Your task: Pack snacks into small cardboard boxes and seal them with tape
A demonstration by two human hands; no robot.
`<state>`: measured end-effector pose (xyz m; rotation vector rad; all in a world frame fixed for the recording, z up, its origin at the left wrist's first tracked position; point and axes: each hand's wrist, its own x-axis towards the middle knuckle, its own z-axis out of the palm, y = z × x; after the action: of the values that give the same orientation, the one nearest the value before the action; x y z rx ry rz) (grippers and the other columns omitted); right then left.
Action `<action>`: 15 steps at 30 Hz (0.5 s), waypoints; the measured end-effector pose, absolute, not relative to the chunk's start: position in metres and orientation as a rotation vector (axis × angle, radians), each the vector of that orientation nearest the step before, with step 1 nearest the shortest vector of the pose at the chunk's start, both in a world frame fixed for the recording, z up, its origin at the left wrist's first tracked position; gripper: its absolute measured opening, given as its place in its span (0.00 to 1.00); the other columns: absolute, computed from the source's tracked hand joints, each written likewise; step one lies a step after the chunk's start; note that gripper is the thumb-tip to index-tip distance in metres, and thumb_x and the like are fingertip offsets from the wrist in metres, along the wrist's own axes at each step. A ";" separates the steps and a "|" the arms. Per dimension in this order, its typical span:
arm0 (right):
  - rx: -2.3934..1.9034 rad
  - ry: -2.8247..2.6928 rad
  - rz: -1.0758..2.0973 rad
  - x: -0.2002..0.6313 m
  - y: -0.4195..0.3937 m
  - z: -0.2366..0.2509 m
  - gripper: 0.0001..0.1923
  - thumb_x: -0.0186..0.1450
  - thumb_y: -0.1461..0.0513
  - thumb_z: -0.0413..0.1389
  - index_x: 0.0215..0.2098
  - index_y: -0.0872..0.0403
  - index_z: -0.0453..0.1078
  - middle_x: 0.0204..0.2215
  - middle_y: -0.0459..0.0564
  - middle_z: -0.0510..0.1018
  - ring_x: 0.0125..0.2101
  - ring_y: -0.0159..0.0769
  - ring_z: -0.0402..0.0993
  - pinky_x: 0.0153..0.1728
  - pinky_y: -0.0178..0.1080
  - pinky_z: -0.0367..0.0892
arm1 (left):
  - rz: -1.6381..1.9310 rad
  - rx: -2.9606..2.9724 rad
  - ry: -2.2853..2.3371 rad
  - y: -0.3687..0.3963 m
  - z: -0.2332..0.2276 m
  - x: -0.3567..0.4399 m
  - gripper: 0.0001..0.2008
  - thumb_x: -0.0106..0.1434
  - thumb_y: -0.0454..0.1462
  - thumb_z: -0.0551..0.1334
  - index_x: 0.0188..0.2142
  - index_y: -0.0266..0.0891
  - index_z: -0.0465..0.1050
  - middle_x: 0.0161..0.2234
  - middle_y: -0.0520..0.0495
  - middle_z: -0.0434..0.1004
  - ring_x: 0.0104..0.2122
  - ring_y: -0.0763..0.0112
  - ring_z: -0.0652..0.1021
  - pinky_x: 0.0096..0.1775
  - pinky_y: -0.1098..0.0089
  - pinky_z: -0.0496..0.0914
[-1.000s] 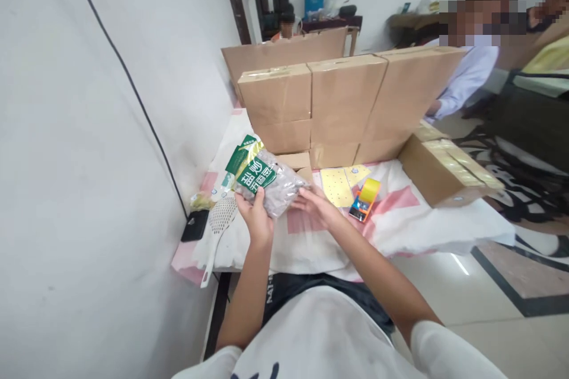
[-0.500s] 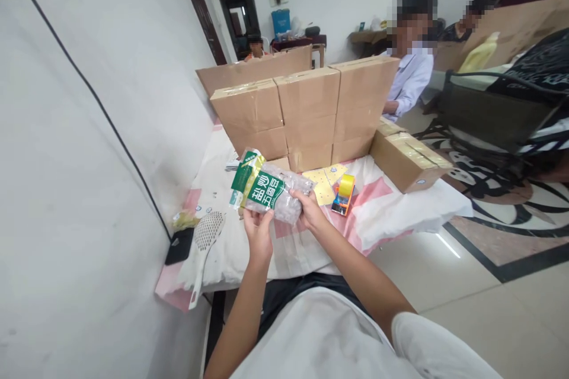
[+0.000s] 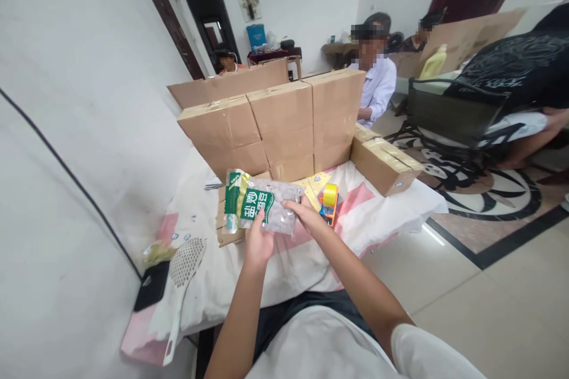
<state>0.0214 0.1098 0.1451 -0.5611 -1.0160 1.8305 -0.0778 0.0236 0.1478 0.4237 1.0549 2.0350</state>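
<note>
A clear food pouch with a green label (image 3: 260, 209) is held above the cloth-covered table (image 3: 400, 210), left hand (image 3: 258, 243) gripping its lower edge, right hand (image 3: 306, 216) pinching the right end. Contents look like grains, perhaps. A tape dispenser (image 3: 329, 201) lies just beside; stacked cardboard boxes (image 3: 284, 124) stand behind. The pouch is mid-inspection; setting it down needs a steady two-handed grip.

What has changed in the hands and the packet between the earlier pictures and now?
The right hand, open beside the packet a second ago, has closed on its right end. The left hand still grips it from below. The packet has turned closer to level. The tape dispenser, boxes and white strainer stayed put.
</note>
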 end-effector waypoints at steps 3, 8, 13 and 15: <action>-0.584 -1.078 1.777 0.045 0.118 0.131 0.23 0.54 0.59 0.66 0.48 0.48 0.71 0.44 0.46 0.79 0.43 0.39 0.76 0.40 0.37 0.72 | 2.064 0.446 1.078 0.033 0.148 -0.075 0.25 0.56 0.42 0.72 0.53 0.49 0.73 0.49 0.47 0.81 0.51 0.60 0.80 0.47 0.65 0.77; -0.693 -1.026 1.588 0.100 0.099 0.096 0.19 0.61 0.54 0.63 0.48 0.49 0.71 0.38 0.49 0.78 0.35 0.37 0.75 0.36 0.39 0.70 | 2.053 0.532 1.042 0.060 0.160 -0.071 0.24 0.57 0.40 0.71 0.54 0.51 0.73 0.48 0.49 0.82 0.52 0.62 0.80 0.52 0.63 0.75; -1.057 -1.070 1.106 0.167 0.081 0.046 0.15 0.60 0.49 0.62 0.32 0.52 0.73 0.24 0.47 0.75 0.28 0.39 0.72 0.32 0.41 0.70 | 1.978 0.550 0.929 0.107 0.189 -0.041 0.21 0.59 0.36 0.68 0.52 0.45 0.74 0.47 0.46 0.83 0.50 0.61 0.81 0.52 0.62 0.75; -1.222 -1.048 0.920 0.198 0.074 0.023 0.17 0.59 0.47 0.61 0.30 0.53 0.73 0.24 0.48 0.75 0.27 0.40 0.72 0.32 0.42 0.70 | 1.890 0.517 0.853 0.128 0.201 -0.024 0.19 0.59 0.34 0.66 0.51 0.42 0.75 0.46 0.45 0.83 0.48 0.61 0.82 0.52 0.61 0.76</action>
<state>0.1978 0.0739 0.0233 -1.2222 -1.0477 0.9205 -0.0241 0.1277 0.2014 0.5172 0.8533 1.8905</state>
